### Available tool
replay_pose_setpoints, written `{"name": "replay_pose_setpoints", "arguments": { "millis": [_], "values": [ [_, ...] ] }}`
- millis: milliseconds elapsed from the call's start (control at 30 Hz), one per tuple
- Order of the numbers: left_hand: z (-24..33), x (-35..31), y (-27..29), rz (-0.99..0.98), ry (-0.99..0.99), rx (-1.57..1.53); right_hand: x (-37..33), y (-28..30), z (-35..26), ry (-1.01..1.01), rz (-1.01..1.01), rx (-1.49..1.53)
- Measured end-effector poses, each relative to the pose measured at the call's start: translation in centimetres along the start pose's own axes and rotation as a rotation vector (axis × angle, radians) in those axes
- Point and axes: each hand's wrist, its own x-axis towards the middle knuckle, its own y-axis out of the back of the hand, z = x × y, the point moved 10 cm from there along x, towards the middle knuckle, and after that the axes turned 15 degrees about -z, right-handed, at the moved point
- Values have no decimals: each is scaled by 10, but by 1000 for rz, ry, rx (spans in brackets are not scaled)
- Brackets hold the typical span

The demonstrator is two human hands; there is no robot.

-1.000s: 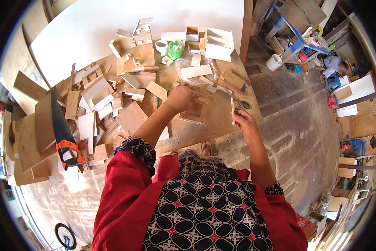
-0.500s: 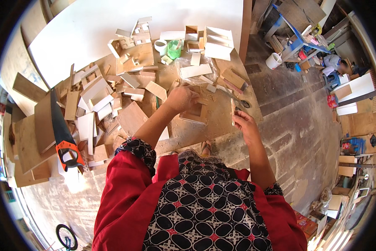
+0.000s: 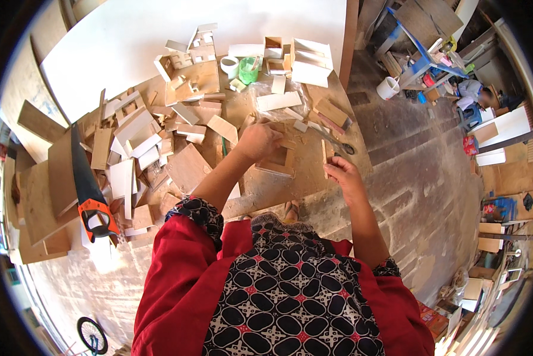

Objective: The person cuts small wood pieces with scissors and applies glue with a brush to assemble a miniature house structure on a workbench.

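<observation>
My left hand (image 3: 259,141) is closed on the far left part of a small wooden frame (image 3: 275,169), which rests on the workbench; its fingertips are partly hidden behind the hand. To the right, my right hand (image 3: 344,172) pinches a thin wooden strip (image 3: 324,159) between thumb and fingers, held roughly upright and apart from the frame. Beyond that strip lie scissors or a similar dark-handled tool (image 3: 347,148) and small wood offcuts. A green pencil-like stick (image 3: 223,146) shows just left of my left forearm.
Wood offcuts (image 3: 139,133) pile up on the bench's left, beside a handsaw (image 3: 91,196) with an orange handle. At the back stand a miniature wooden house (image 3: 201,50), a white cup (image 3: 229,66), a green container (image 3: 248,71) and open boxes (image 3: 311,62). Another person (image 3: 471,89) sits far right.
My right hand has shifted slightly left with the wooden strip, bringing it nearer the frame. My left hand stays on the frame, almost unmoved.
</observation>
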Motion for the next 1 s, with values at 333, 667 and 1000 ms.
{"name": "replay_pose_setpoints", "arguments": {
  "millis": [333,667,1000],
  "values": [
    [1,-3,0,32,-6,38,4,1,7,-4,-1,-6],
    [0,-4,1,57,3,30,7,-3,5,-10,-11,-45],
    [-18,-55,58,358,84,-256,49,-24,24,-81,-57,-289]
  ]
}}
